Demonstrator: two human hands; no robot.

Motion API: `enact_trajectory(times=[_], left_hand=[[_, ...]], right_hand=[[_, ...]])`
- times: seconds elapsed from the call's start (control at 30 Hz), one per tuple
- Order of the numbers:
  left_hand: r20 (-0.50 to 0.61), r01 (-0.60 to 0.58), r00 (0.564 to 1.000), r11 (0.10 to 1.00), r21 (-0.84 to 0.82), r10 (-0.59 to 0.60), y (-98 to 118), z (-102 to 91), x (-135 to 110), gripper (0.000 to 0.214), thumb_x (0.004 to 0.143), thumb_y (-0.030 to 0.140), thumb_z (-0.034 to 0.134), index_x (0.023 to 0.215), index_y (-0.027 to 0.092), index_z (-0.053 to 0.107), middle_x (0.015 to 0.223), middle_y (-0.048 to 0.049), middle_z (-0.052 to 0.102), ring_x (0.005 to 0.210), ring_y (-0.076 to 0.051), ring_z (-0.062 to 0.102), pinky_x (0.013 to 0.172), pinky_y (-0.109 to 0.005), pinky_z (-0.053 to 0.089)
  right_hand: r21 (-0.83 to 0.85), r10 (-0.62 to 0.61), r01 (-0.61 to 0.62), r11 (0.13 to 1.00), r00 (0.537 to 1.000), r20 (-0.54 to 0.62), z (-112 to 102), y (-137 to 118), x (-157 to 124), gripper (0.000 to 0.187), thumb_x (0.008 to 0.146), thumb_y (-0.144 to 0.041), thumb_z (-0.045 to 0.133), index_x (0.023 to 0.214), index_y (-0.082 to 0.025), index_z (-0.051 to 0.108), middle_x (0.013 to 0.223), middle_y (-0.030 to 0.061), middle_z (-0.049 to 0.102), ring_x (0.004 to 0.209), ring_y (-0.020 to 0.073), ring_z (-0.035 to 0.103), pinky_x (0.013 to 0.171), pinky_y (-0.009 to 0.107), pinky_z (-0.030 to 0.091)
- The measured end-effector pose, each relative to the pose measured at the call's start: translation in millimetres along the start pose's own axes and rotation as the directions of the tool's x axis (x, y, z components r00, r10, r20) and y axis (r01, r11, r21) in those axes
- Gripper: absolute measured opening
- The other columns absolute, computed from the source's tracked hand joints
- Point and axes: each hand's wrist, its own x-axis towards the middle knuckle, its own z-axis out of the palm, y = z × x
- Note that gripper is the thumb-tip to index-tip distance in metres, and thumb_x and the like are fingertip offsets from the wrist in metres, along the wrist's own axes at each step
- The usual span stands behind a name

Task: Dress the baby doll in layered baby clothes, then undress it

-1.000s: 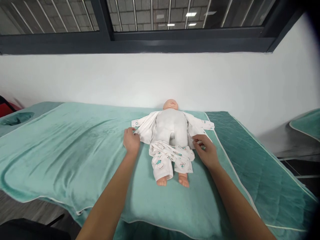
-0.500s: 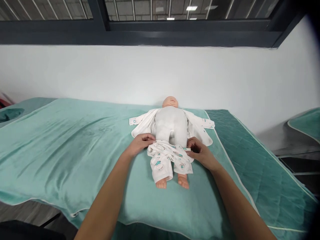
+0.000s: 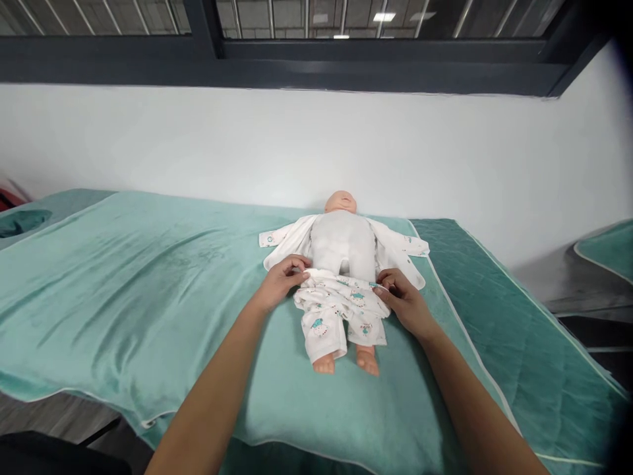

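A baby doll lies face up on a teal blanket, head toward the wall. An open white jacket is spread under its bare torso. White printed trousers cover its legs, bunched at the hips, with bare feet showing below. My left hand pinches the trouser waistband at the doll's left-hand side in view. My right hand pinches the waistband on the other side.
The blanket covers a padded table against a white wall. A darker quilted teal cover lies to the right. Another teal-covered surface is at the far right. A dark window frame runs above.
Both hands left the jacket edges and came inward to the trouser waistband. The waistband has since moved slightly up the doll's hips.
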Motion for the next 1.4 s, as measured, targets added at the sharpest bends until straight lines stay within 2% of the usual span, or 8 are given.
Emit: enact_trajectory(times=[0.23,0.33,0.43,0.63,0.83,1.07,1.23,1.4], left_hand=[[-0.129,-0.039,0.991,0.995,-0.088,0.028,-7,14.7,17,0.02,0.078,0.035,0.073,0.077,0.02,0.06,0.127,-0.0105,0.065,0.118,-0.024,0.058,0.097,-0.035,0.042],[-0.176,-0.015,0.984,0.995,-0.098,-0.003,-15,16.9,28,0.024,0.08,0.04,0.07,0.081,0.021,0.057,0.103,-0.0063,0.069,0.095,-0.02,0.061,0.083,-0.031,0.044],[-0.255,0.025,0.966,0.999,-0.025,-0.03,-24,17.2,40,0.025,0.083,0.043,0.066,0.082,0.022,0.052,0.071,0.0029,0.055,0.066,-0.014,0.049,0.063,-0.026,0.036],[-0.252,0.103,0.962,0.994,-0.024,-0.106,-31,14.9,56,0.023,0.087,0.041,0.06,0.084,0.021,0.05,0.07,0.0049,0.044,0.063,-0.011,0.04,0.059,-0.024,0.031],[-0.146,0.14,0.981,0.986,0.089,-0.126,-29,10.2,57,0.022,0.086,0.039,0.06,0.084,0.02,0.051,0.072,0.0049,0.046,0.065,-0.011,0.041,0.061,-0.024,0.032],[0.036,0.215,0.975,0.969,0.118,-0.221,-16,3.2,62,0.029,0.079,0.036,0.064,0.101,0.018,0.056,0.09,-0.0001,0.061,0.081,-0.014,0.055,0.071,-0.025,0.042],[0.19,0.292,0.926,0.938,0.188,-0.326,-6,-3.5,79,0.028,0.066,0.031,0.071,0.088,0.017,0.062,0.08,-0.0009,0.063,0.075,-0.017,0.056,0.065,-0.027,0.044],[0.256,0.311,0.896,0.924,0.221,-0.362,-5,-8.2,86,0.023,0.059,0.022,0.073,0.078,0.018,0.061,0.076,-0.0003,0.062,0.074,-0.018,0.055,0.064,-0.027,0.045]], right_hand=[[-0.281,-0.195,0.144,0.949,0.967,-0.161,13,-7,9,0.018,0.092,-0.034,0.06,0.079,-0.025,0.052,0.109,0.0062,0.063,0.104,0.0229,0.058,0.092,0.038,0.042],[-0.336,-0.143,0.073,0.939,0.971,-0.19,17,-6,21,0.014,0.094,-0.038,0.058,0.089,-0.025,0.058,0.092,0.0038,0.066,0.085,0.0202,0.06,0.078,0.034,0.045],[-0.371,-0.07,-0.032,0.928,0.964,-0.257,21,-3,42,0.022,0.091,-0.046,0.06,0.084,-0.024,0.057,0.071,-0.0008,0.059,0.066,0.017,0.052,0.064,0.03,0.04],[-0.224,0.155,-0.252,0.942,0.914,-0.375,33,2,76,0.038,0.088,-0.054,0.057,0.07,-0.024,0.045,0.059,-0.0054,0.042,0.06,0.0146,0.04,0.059,0.028,0.033],[-0.013,0.298,-0.301,0.954,0.949,-0.099,18,10,69,0.042,0.089,-0.059,0.056,0.07,-0.022,0.049,0.063,-0.0041,0.043,0.062,0.0141,0.039,0.059,0.027,0.034],[0.175,0.321,-0.384,0.907,0.897,0.305,-12,14,65,0.029,0.083,-0.049,0.07,0.09,-0.022,0.061,0.081,-0.0006,0.056,0.07,0.0132,0.048,0.06,0.025,0.038],[0.179,0.315,-0.4,0.899,0.875,0.368,-11,7,66,0.028,0.074,-0.037,0.08,0.085,-0.022,0.059,0.084,-0.0006,0.06,0.077,0.0147,0.054,0.069,0.026,0.044],[0.092,0.376,-0.431,0.898,0.858,0.349,-7,21,70,0.025,0.075,-0.036,0.076,0.082,-0.022,0.057,0.074,-0.0032,0.06,0.063,0.0123,0.05,0.056,0.025,0.038]])
